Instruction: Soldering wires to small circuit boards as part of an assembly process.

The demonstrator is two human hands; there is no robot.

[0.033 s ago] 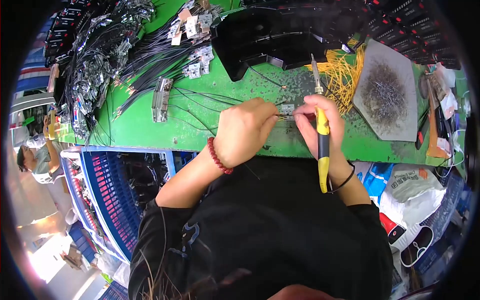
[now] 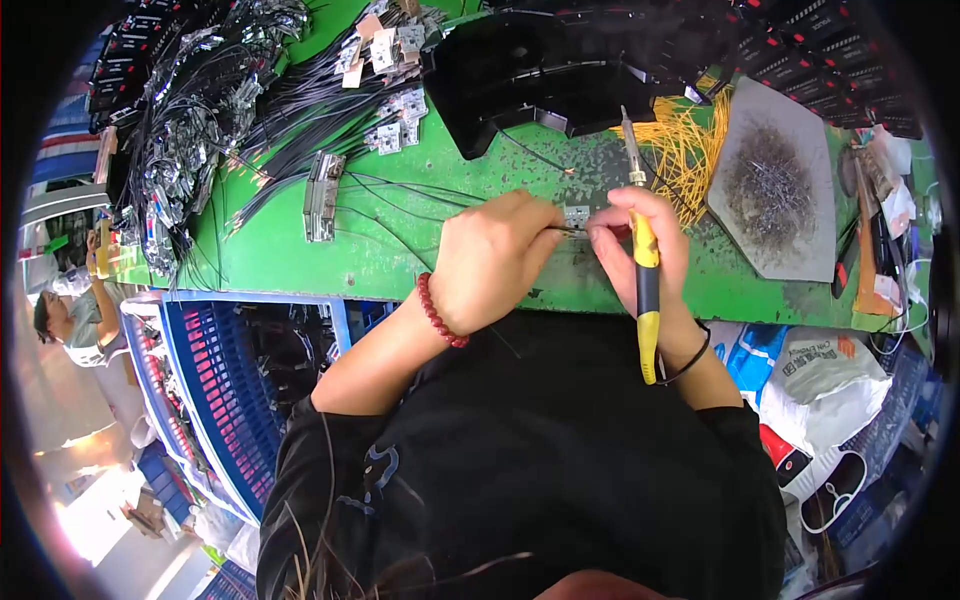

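My left hand (image 2: 490, 255) wears a red bead bracelet. Its thumb and fingers pinch a thin dark wire (image 2: 568, 231), whose tip points toward my right fingertips. Just beyond that wire, a small whitish circuit board (image 2: 576, 214) lies on the green bench. A soldering iron (image 2: 648, 290) with a yellow and black handle rests in my right hand (image 2: 662, 232), its metal tip pointing up and away from the board. The right thumb and a fingertip come together beside the board; whether they also touch the wire I cannot tell.
Black wires with small boards (image 2: 395, 135) lie at the left, beside a metal block (image 2: 322, 197). A black curved housing (image 2: 530, 75) stands behind. Yellow wires (image 2: 690, 150) and a grey slab (image 2: 735, 190) with metal bits are at right. Blue crates (image 2: 235, 400) sit below; another person (image 2: 75, 325) is far left.
My left hand has shifted slightly to the right, bringing the wire closer to my right fingertips. My right hand and the soldering iron are nearly unmoved.
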